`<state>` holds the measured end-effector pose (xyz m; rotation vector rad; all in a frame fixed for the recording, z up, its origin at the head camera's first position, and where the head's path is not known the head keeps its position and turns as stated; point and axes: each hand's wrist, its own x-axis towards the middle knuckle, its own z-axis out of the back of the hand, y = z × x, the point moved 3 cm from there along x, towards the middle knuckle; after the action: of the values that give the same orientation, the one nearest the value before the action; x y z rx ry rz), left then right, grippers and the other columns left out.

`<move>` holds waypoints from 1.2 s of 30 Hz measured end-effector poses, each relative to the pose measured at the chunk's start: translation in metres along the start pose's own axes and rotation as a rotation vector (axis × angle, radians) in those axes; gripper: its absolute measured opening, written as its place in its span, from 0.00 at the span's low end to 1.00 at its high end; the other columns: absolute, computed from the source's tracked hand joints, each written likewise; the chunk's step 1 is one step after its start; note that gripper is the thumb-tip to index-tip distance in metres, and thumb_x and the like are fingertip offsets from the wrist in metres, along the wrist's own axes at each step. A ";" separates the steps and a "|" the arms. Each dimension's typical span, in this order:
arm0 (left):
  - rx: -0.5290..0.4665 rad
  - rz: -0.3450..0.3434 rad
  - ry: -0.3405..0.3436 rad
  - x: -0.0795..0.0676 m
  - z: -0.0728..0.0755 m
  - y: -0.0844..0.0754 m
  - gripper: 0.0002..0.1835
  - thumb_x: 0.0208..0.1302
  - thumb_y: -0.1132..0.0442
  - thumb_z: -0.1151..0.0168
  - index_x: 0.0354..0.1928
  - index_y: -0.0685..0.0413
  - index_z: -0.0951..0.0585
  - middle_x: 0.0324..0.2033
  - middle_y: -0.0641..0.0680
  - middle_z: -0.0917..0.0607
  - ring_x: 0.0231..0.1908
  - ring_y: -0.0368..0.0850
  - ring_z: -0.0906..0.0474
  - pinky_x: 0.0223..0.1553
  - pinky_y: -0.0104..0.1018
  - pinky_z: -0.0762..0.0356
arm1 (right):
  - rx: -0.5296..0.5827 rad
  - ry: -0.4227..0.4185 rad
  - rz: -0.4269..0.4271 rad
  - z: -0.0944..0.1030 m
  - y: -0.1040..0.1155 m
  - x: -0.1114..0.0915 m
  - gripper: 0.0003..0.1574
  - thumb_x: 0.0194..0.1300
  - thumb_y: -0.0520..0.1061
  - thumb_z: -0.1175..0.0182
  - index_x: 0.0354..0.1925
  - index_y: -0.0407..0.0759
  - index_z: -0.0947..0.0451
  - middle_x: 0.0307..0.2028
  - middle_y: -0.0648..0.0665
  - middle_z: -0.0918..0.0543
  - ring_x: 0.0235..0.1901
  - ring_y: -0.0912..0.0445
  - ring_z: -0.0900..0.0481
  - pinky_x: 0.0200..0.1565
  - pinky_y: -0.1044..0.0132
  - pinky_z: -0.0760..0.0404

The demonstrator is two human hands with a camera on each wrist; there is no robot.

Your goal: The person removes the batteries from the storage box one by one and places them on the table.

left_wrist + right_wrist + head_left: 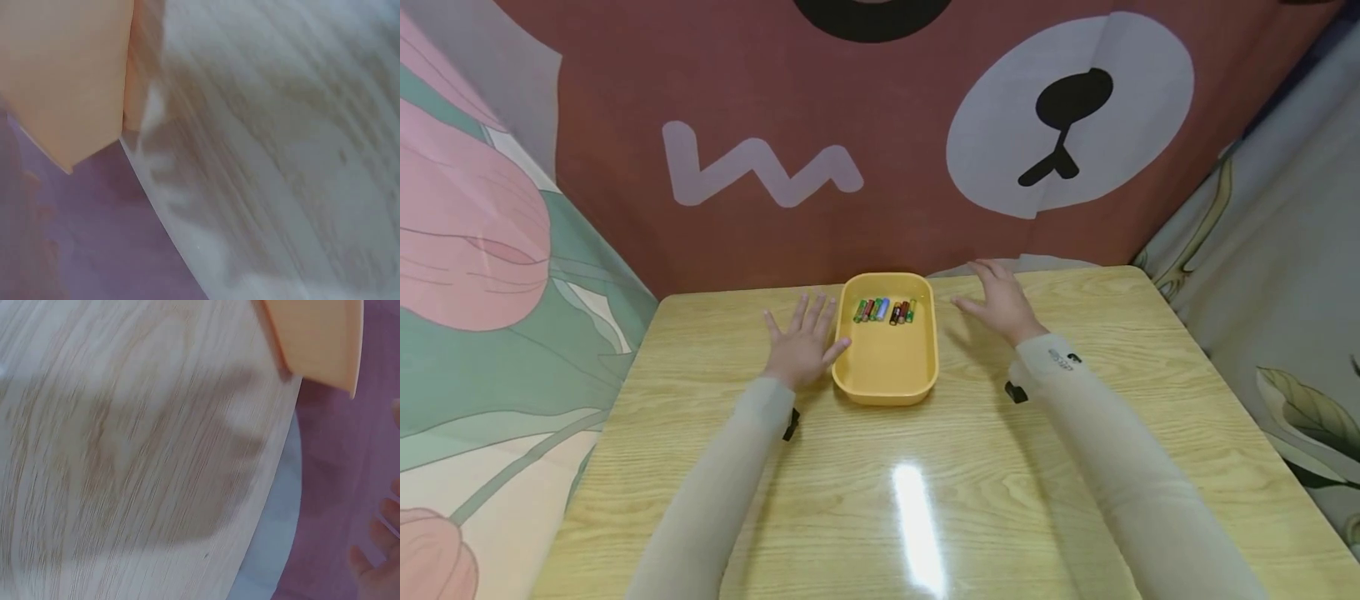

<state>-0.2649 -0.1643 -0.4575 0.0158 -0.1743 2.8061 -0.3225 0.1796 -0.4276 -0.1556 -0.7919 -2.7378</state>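
Note:
A yellow plastic tray (pixel 886 371) stands at the far side of the table. Small multicoloured batteries lie in its far half in two rows, a left group (pixel 871 310) and a right group (pixel 903 312). My left hand (pixel 800 348) is just left of the tray, fingers spread, holding nothing. Its thumb overlaps the tray's left rim; whether it touches cannot be told. To the right of the tray, apart from it, my right hand (pixel 1006 307) has its fingers extended and holds nothing. The tray's outer wall (pixel 62 69) shows in the left wrist view.
The wooden table (pixel 850 492) ends just behind the tray, against a reddish-brown cloth (pixel 895 233) with a cartoon face. Patterned curtains hang at the left (pixel 490 350) and right (pixel 1262 275). A bright reflection (pixel 917 525) lies on the tabletop.

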 end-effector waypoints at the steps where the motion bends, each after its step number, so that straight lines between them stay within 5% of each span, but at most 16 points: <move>1: 0.005 -0.001 0.004 0.000 0.000 -0.001 0.45 0.75 0.29 0.67 0.82 0.47 0.56 0.81 0.54 0.58 0.79 0.55 0.72 0.64 0.81 0.77 | 0.019 -0.001 -0.001 -0.001 0.003 0.000 0.47 0.69 0.56 0.34 0.74 0.34 0.38 0.73 0.32 0.37 0.72 0.36 0.41 0.72 0.38 0.43; 16: 0.009 -0.030 0.076 -0.001 0.002 -0.010 0.43 0.77 0.31 0.70 0.82 0.51 0.59 0.81 0.51 0.60 0.79 0.46 0.71 0.71 0.63 0.85 | 0.199 0.006 0.038 -0.017 0.042 0.007 0.37 0.67 0.46 0.32 0.69 0.33 0.31 0.64 0.33 0.26 0.62 0.39 0.28 0.64 0.46 0.27; 30: -0.078 -0.030 0.135 -0.003 0.001 -0.013 0.38 0.81 0.41 0.66 0.81 0.54 0.59 0.81 0.54 0.60 0.79 0.48 0.69 0.76 0.61 0.71 | 0.375 0.019 -0.031 -0.036 0.058 0.011 0.35 0.66 0.39 0.32 0.67 0.30 0.30 0.60 0.30 0.25 0.57 0.40 0.23 0.59 0.50 0.21; 36: -0.125 -0.029 0.155 -0.003 -0.001 -0.012 0.39 0.81 0.40 0.67 0.81 0.53 0.61 0.81 0.53 0.61 0.79 0.47 0.70 0.76 0.58 0.73 | 0.434 0.044 -0.055 -0.040 0.064 0.012 0.34 0.67 0.38 0.32 0.67 0.30 0.30 0.62 0.31 0.25 0.58 0.40 0.23 0.59 0.49 0.21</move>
<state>-0.2577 -0.1539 -0.4575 -0.2254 -0.3086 2.7473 -0.3155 0.1029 -0.4270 0.0191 -1.3664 -2.5328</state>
